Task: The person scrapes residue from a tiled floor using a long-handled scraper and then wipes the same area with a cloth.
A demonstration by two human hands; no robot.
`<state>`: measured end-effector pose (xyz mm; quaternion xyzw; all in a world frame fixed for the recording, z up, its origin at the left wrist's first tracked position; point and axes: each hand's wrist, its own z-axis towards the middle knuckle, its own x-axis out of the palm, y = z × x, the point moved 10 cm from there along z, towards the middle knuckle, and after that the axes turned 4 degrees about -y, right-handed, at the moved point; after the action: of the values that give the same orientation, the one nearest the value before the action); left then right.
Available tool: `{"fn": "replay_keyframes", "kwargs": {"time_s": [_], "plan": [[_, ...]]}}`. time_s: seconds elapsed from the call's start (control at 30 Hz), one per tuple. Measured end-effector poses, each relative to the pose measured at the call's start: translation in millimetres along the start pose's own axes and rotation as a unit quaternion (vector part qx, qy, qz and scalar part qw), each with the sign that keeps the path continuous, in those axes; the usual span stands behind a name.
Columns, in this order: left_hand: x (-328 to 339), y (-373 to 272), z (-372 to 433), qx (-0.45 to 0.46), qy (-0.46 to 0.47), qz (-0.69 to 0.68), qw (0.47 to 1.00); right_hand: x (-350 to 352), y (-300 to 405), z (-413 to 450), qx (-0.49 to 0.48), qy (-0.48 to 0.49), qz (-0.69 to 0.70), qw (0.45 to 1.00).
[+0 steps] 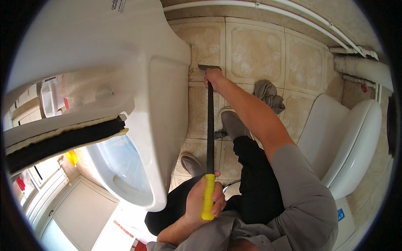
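Note:
A long-handled floor scraper [210, 125] with a black shaft and a yellow grip runs from near my body towards the floor. My left hand [204, 199] is closed around the yellow grip. Far down the shaft, my right hand [214, 79] holds it just behind the flat dark blade. That blade lies over a stained beige floor tile [204, 47], close to the base of a white ceramic urinal [169, 103]. A crumpled grey rag [269, 94] lies on the tiles right of the shaft.
A white toilet [351, 147] stands at the right. White pipes [220, 3] run along the wall, with a thicker pipe [361, 67] at the upper right. A black padded strap [66, 142] crosses the left side. My shoes [230, 120] are beside the shaft, near a small dark clump [220, 134].

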<state>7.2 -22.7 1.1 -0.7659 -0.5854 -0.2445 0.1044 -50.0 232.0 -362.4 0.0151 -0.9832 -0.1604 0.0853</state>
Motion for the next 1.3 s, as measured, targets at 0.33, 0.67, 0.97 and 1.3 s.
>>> {"fn": "replay_keyframes", "kwargs": {"time_s": [0.33,0.67,0.97,1.3], "plan": [[0,-2,4,0.012,0.011,-0.008,1.0,12,13,18,-0.102,0.05,-0.149,0.982],[-3,1,-2,0.01,-0.008,0.014,1.0,3,4,2,-0.019,0.023,-0.032,0.999],[-6,-2,-10,-0.01,-0.008,-0.055,0.998,16,-7,-15,-0.008,0.014,0.009,1.0],[-4,0,-13,-0.006,0.002,-0.01,1.0,12,-13,-10,-0.007,-0.019,-0.013,1.0]]}}
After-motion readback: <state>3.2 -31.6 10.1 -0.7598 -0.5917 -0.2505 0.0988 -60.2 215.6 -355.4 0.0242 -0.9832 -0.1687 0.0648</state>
